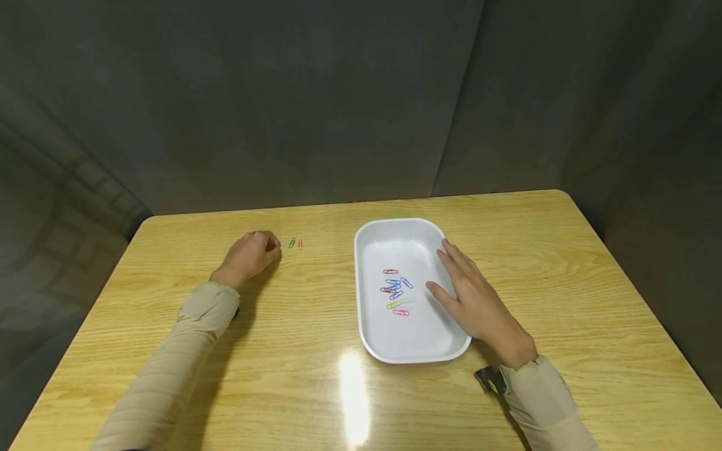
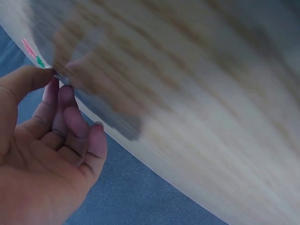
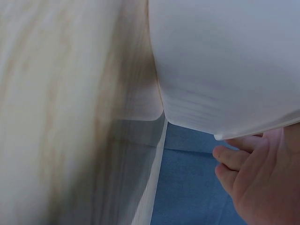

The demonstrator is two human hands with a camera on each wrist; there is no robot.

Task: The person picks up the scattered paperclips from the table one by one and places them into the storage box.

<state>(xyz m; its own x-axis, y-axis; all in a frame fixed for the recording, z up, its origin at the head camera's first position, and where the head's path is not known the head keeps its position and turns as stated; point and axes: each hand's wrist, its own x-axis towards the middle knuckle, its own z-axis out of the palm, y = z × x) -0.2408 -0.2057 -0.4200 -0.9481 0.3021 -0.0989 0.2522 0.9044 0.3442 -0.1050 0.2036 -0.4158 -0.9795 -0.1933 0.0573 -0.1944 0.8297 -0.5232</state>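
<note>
My left hand point(image 1: 251, 255) is at the table's left part, its thumb and forefinger pinched together at the tabletop. A small pale bit shows between those fingertips in the left wrist view, apparently a paper clip mostly hidden by them. Just right of this hand lie a green paper clip point(image 1: 292, 242) and a red paper clip point(image 1: 300, 244), side by side. My right hand point(image 1: 479, 307) lies over the right rim of a white tray point(image 1: 389, 351), thumb extended over the inside, other fingers along the outer side. Inside the tray is a loose group of several coloured paper clips point(image 1: 395, 287).
The wooden table point(image 1: 293, 388) has a bright light reflection in front of the tray. Behind it hangs a dark grey curtain point(image 1: 282, 113), which also closes off both sides.
</note>
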